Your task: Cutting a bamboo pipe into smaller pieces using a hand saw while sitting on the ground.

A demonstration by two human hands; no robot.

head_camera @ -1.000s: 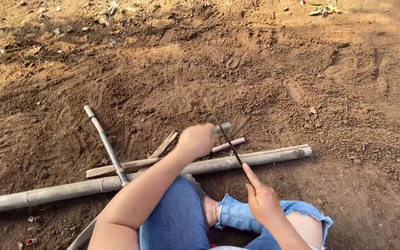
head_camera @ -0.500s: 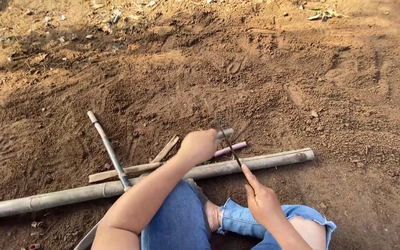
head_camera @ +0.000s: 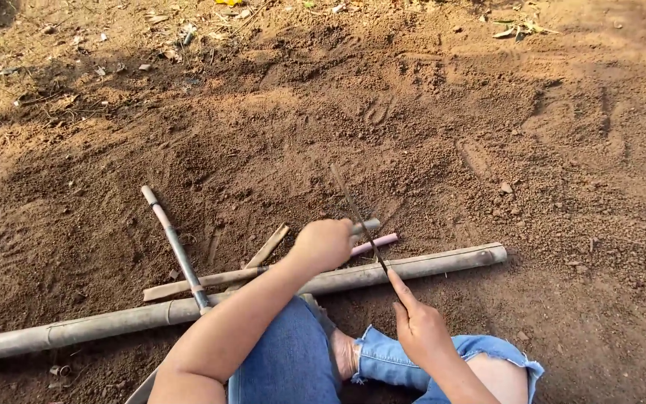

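My left hand (head_camera: 324, 245) is closed around a short stick (head_camera: 374, 242) with a pinkish end, held just above a long bamboo pole (head_camera: 428, 264) that lies across the dirt. My right hand (head_camera: 420, 329) grips the handle of a thin dark blade (head_camera: 354, 212), index finger stretched along it. The blade slants up and left, crossing the stick right beside my left hand. My legs in blue jeans (head_camera: 293, 366) sit below the pole.
A thinner bamboo cane (head_camera: 176, 249) leans across the long pole at left. Flat split strips (head_camera: 211, 280) lie beside it. Loose brown soil surrounds everything, with dry leaves and litter (head_camera: 188, 34) along the far edge.
The view has shifted slightly. Both hands keep their hold; the blade stays across the stick with only small movement.
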